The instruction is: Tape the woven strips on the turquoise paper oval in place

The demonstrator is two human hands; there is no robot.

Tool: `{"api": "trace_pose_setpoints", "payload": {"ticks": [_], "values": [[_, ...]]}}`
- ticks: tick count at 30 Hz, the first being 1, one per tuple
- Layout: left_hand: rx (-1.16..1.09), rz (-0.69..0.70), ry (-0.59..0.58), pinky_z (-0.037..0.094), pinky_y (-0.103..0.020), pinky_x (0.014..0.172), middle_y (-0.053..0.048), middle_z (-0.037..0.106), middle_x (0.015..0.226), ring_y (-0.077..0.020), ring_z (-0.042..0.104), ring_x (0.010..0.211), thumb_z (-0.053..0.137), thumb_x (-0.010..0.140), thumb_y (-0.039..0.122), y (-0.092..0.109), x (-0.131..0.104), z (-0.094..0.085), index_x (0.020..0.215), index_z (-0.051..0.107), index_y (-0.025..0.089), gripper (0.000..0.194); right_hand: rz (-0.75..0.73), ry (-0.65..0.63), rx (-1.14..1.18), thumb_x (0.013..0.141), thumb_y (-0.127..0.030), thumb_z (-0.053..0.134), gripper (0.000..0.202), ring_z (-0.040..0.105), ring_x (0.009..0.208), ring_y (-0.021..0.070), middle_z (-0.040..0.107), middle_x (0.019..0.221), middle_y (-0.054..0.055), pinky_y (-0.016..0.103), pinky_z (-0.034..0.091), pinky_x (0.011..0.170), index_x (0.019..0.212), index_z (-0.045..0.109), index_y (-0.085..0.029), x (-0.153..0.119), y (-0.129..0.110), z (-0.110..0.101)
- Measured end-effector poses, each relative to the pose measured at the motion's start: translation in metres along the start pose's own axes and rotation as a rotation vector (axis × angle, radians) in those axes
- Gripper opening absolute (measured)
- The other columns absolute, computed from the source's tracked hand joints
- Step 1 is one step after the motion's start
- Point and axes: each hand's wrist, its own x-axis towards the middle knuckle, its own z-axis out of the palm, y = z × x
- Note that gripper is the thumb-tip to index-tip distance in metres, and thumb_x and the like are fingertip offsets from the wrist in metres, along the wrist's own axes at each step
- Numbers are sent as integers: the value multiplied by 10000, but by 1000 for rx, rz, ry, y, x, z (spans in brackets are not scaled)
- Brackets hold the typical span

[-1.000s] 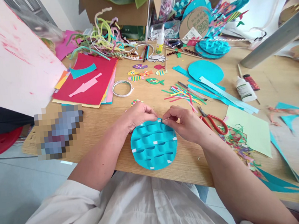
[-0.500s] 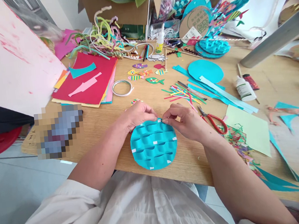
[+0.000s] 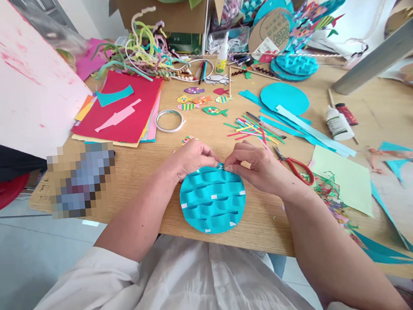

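Observation:
In front of me lies a round blue paper disc (image 3: 213, 208) with rows of wavy blue strips. Small white tape pieces (image 3: 214, 197) dot its face and rim. My left hand (image 3: 195, 157) is closed in a pinch on the disc's far edge. Close to it, the thumb and finger of my right hand (image 3: 250, 163) are pinched at the same edge, at a small white tape piece (image 3: 221, 165). The fingers partly hide that spot. Red-handled scissors (image 3: 297, 165) lie just right of my right hand.
Thin coloured paper strips (image 3: 251, 130), paper fish (image 3: 215, 111) and a tape roll (image 3: 170, 121) lie beyond my hands. A plain blue disc (image 3: 284, 98) and a glue bottle (image 3: 338, 123) are to the right. Red paper (image 3: 121, 104) tops a stack at left.
The white tape piece at the disc's far edge looks curled up, where it lay flatter before. Both hands stay almost in place; the disc has barely shifted.

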Motion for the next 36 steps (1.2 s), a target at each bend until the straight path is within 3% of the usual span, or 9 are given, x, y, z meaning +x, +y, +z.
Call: {"api": "trace_pose_setpoints", "payload": {"ticks": [10, 16, 20, 25, 30, 36], "values": [[-83, -36, -6, 440, -213, 541, 24, 667, 584, -107, 564, 532, 710, 577, 223, 1, 0, -1, 671, 736, 143, 127, 229, 157, 179, 854, -382, 627, 215, 539, 722, 167, 622, 748, 29, 309, 412, 666, 742, 621, -200, 0, 7, -6], [-135, -45, -27, 475, -226, 585, 9, 696, 623, -119, 599, 571, 738, 554, 230, -2, 0, -3, 673, 735, 146, 146, 318, 126, 85, 872, -363, 573, 205, 536, 679, 147, 636, 746, 28, 277, 402, 609, 752, 598, -199, -6, -8, -28], [-163, -33, -7, 465, -219, 574, -3, 700, 634, -117, 596, 582, 752, 526, 217, -1, 0, -4, 671, 734, 143, 164, 430, 70, -145, 862, -344, 551, 185, 532, 605, 138, 650, 703, 22, 262, 386, 543, 754, 620, -211, -32, -17, -56], [-178, -23, -21, 461, -231, 571, -14, 688, 612, -128, 594, 583, 762, 518, 233, -1, 0, -5, 668, 737, 143, 177, 529, 37, -385, 832, -333, 540, 195, 516, 509, 137, 635, 609, 20, 261, 363, 480, 710, 639, -218, -84, -7, -81], [-208, -22, -24, 448, -235, 559, -24, 688, 606, -127, 584, 562, 760, 523, 237, -2, 1, -6, 675, 746, 138, 182, 710, -90, -461, 840, -329, 462, 248, 595, 606, 177, 694, 713, 57, 278, 418, 539, 777, 674, -215, -120, 1, -86], [-281, -51, -23, 437, -233, 543, -33, 689, 594, -123, 578, 534, 776, 502, 231, -3, 3, -6, 666, 741, 134, 194, 798, -138, -488, 835, -279, 412, 312, 634, 718, 221, 718, 824, 95, 321, 458, 629, 900, 706, -194, -132, -2, -88]]}}
